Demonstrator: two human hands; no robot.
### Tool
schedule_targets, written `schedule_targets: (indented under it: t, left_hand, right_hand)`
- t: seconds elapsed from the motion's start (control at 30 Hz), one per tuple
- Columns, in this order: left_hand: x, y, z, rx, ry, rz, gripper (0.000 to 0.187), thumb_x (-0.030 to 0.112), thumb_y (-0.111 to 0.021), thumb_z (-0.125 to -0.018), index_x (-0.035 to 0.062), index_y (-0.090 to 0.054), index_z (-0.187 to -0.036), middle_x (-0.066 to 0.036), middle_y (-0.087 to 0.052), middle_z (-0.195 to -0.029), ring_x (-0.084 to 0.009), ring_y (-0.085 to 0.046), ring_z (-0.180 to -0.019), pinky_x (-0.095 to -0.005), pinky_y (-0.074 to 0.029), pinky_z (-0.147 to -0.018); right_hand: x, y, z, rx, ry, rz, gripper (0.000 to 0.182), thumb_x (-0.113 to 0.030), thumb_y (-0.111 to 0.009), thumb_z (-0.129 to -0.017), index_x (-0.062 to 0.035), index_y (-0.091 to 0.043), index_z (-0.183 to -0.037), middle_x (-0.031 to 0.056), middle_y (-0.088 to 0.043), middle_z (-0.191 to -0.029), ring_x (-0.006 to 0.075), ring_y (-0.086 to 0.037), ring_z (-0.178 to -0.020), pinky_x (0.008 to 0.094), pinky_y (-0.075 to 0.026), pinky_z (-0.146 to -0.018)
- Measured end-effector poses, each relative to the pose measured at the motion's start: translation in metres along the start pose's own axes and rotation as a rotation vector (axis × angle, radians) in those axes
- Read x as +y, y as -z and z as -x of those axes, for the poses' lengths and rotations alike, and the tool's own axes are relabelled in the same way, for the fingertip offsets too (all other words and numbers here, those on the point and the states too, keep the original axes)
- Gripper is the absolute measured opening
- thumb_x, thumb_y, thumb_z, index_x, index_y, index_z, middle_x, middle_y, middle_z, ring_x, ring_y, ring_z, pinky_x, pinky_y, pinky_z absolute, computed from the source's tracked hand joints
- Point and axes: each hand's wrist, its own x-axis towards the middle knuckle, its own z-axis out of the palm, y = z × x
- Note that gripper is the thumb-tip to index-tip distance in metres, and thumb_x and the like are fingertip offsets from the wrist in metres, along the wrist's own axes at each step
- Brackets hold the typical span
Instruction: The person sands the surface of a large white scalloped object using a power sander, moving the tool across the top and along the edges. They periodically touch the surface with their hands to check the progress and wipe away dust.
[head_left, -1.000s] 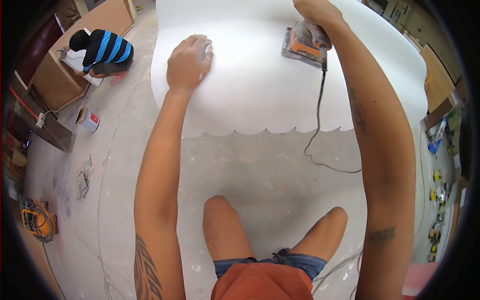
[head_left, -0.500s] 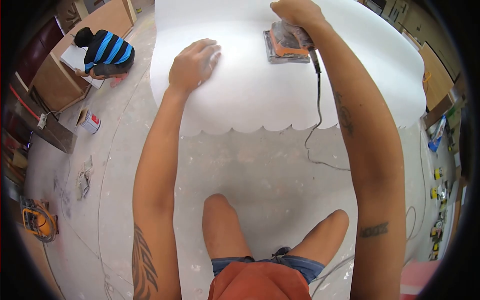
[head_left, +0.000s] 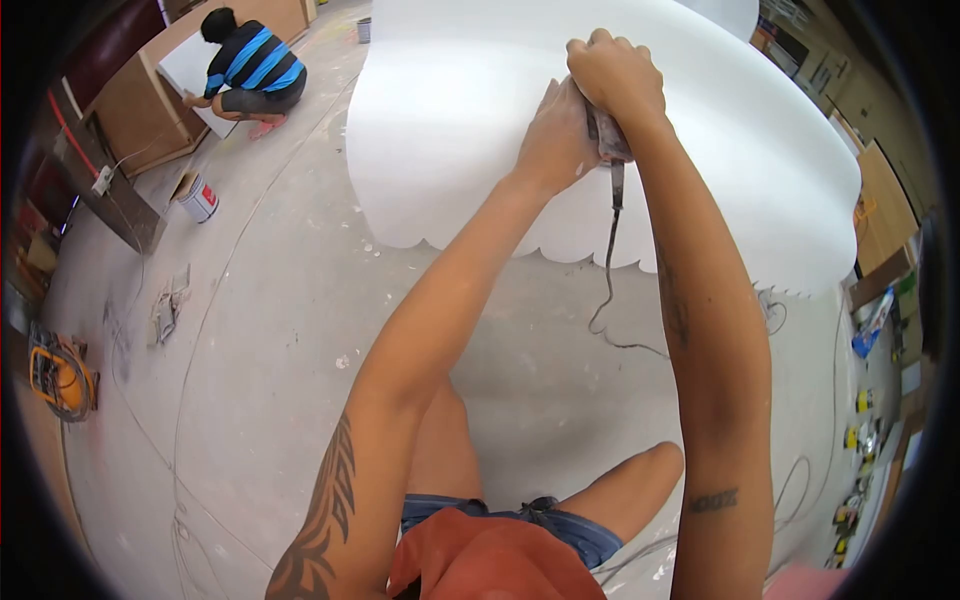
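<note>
Down low, trailed a dark cord [head_left: 608,270] over the grey floor [head_left: 480,370], up past the scalloped edge of the white panel [head_left: 450,120] and into the sander [head_left: 614,147]! Held that sander over the panel, hands together, with the right hand [head_left: 618,78] clamped on top and the left hand [head_left: 560,135] along its left side, grip too hidden to tell. Farther left, had a can [head_left: 196,197] and, beyond it, a crouching person [head_left: 255,68] holding a white board [head_left: 200,68].
</note>
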Motion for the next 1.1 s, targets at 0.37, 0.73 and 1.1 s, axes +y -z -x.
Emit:
schedule_targets:
  t: [0.37, 0.73, 1.1]
  left_hand:
    - [-0.048, 0.006, -0.053, 0.057, -0.017, -0.322, 0.067, 0.028, -0.076, -0.088, 0.004, -0.05, -0.144, -0.016, -0.06, -0.137, -0.0316, -0.054, -0.134, -0.0601, -0.026, -0.124]
    - [-0.142, 0.145, 0.01, -0.09, -0.032, -1.031, 0.059, 0.057, -0.038, -0.108, 0.0247, -0.05, -0.155, -0.003, -0.046, -0.162, -0.0256, -0.037, -0.153, -0.0467, -0.025, -0.128]
    - [-0.137, 0.136, 0.011, -0.018, 0.057, -1.048, 0.055, 0.055, -0.041, -0.107, 0.0252, -0.053, -0.153, 0.002, -0.049, -0.16, -0.0205, -0.039, -0.151, -0.0404, -0.026, -0.128]
  right_hand:
    - [0.0, -0.009, 0.016, 0.076, -0.02, -0.187, 0.059, -0.047, -0.052, -0.096, -0.0236, -0.053, -0.151, 0.0244, -0.046, -0.152, 0.0477, -0.062, -0.122, 0.0567, -0.054, -0.097]
    - [0.027, 0.0, -0.048, -0.097, -0.185, -0.01, 0.069, -0.04, -0.07, -0.089, -0.0322, -0.047, -0.153, 0.0221, -0.054, -0.14, 0.0392, -0.07, -0.111, 0.0445, -0.06, -0.091]
    - [0.0, 0.002, -0.013, -0.047, -0.093, -0.039, 0.063, -0.037, -0.071, -0.086, -0.0306, -0.056, -0.147, 0.0206, -0.06, -0.132, 0.0398, -0.073, -0.102, 0.0437, -0.061, -0.087]
